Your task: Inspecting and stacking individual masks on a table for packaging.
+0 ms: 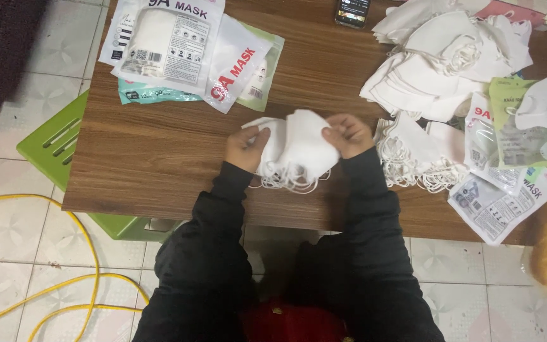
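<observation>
A small stack of white face masks (299,147) lies at the near middle of a brown wooden table (159,158), ear loops hanging toward the front edge. My left hand (246,147) grips the stack's left end. My right hand (348,134) pinches its right end. Both arms wear black sleeves.
Printed plastic mask packets (185,47) lie at the far left. A big heap of loose white masks (444,57) fills the far right, with more packets (508,171) below it. A phone (352,11) sits at the far edge. A green stool (55,142) and yellow cable (64,278) are on the tiled floor.
</observation>
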